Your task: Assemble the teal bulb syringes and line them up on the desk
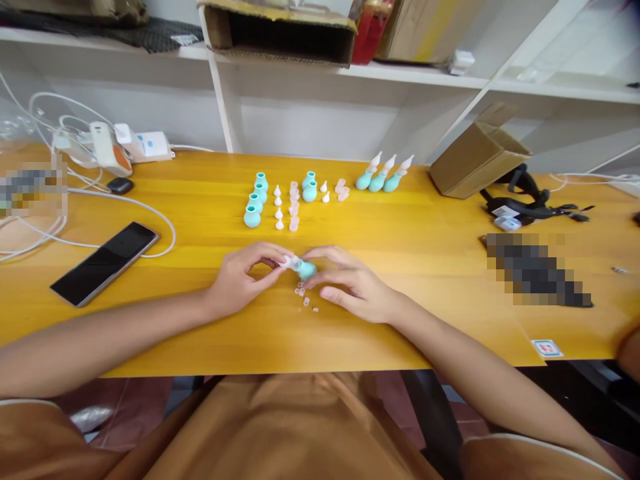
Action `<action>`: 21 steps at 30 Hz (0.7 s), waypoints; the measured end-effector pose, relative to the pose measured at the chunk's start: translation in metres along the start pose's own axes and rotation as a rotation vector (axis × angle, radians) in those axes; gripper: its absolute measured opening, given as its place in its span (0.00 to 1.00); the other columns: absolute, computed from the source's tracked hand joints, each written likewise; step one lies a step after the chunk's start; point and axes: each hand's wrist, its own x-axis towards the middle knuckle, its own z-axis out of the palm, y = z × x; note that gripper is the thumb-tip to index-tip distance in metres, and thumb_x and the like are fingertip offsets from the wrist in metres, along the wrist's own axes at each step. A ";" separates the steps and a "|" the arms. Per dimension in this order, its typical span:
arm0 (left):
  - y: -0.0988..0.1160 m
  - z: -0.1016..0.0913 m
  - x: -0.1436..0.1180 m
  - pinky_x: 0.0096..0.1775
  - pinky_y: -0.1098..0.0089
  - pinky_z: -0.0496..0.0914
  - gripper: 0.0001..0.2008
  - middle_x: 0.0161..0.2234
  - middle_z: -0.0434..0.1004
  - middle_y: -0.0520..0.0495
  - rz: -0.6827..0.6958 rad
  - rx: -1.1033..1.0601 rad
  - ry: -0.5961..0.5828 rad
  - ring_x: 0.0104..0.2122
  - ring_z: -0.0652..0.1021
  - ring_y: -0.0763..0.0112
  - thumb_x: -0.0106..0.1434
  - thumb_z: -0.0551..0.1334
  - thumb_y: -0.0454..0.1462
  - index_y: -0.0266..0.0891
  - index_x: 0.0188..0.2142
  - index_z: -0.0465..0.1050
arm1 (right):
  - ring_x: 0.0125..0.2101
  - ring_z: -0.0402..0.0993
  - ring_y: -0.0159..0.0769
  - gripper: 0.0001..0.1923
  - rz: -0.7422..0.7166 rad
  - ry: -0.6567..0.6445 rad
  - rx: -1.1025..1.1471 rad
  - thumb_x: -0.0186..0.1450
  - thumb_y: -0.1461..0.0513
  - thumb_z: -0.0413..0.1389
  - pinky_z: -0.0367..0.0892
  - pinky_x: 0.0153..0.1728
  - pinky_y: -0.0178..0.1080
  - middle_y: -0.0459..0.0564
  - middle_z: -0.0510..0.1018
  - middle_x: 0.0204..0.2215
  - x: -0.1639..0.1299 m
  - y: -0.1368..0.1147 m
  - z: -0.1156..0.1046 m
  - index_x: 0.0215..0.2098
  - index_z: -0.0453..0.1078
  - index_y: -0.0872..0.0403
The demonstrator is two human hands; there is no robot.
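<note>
My left hand (245, 277) pinches the pale pink tip of a small nasal aspirator between thumb and fingers. Its teal bulb (307, 269) points right, towards my right hand (357, 283), whose fingers curl loosely around it with the thumb held apart. Just below lie several tiny clear rings (300, 291). Beyond my hands stand a row of open teal bulbs (253, 217), a line of small white-pink tips (279, 225) and a line of clear pink connectors (294, 223). Smaller groups of the same parts sit to their right. Three assembled aspirators (393, 181) stand farther right.
A phone (105, 263) lies at left near white cables and a white power adapter (153, 145). At right are an open cardboard box (480, 160), a black strap (525, 197) and a blurred-out dark object (540, 270). Shelves with boxes (280, 40) rise behind the table.
</note>
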 end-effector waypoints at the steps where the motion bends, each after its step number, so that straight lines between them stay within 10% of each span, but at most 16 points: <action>1: -0.001 0.000 0.000 0.55 0.62 0.82 0.05 0.52 0.87 0.42 0.024 -0.014 0.000 0.52 0.87 0.63 0.74 0.68 0.34 0.41 0.48 0.79 | 0.65 0.74 0.49 0.15 0.008 -0.030 0.017 0.81 0.54 0.55 0.69 0.67 0.55 0.60 0.75 0.64 0.001 0.001 0.000 0.53 0.83 0.50; 12: -0.005 0.004 0.003 0.54 0.64 0.82 0.06 0.50 0.87 0.41 0.038 -0.208 0.071 0.51 0.87 0.65 0.72 0.70 0.31 0.40 0.47 0.77 | 0.69 0.73 0.49 0.19 0.025 -0.104 0.021 0.79 0.54 0.60 0.71 0.70 0.53 0.60 0.71 0.70 0.000 0.000 0.001 0.65 0.78 0.47; 21: -0.009 0.000 0.000 0.54 0.63 0.82 0.08 0.52 0.88 0.42 -0.008 -0.209 -0.054 0.52 0.87 0.64 0.73 0.70 0.33 0.41 0.50 0.79 | 0.57 0.83 0.45 0.13 -0.060 0.010 -0.075 0.78 0.59 0.60 0.81 0.59 0.48 0.61 0.78 0.61 -0.006 0.001 0.010 0.56 0.82 0.50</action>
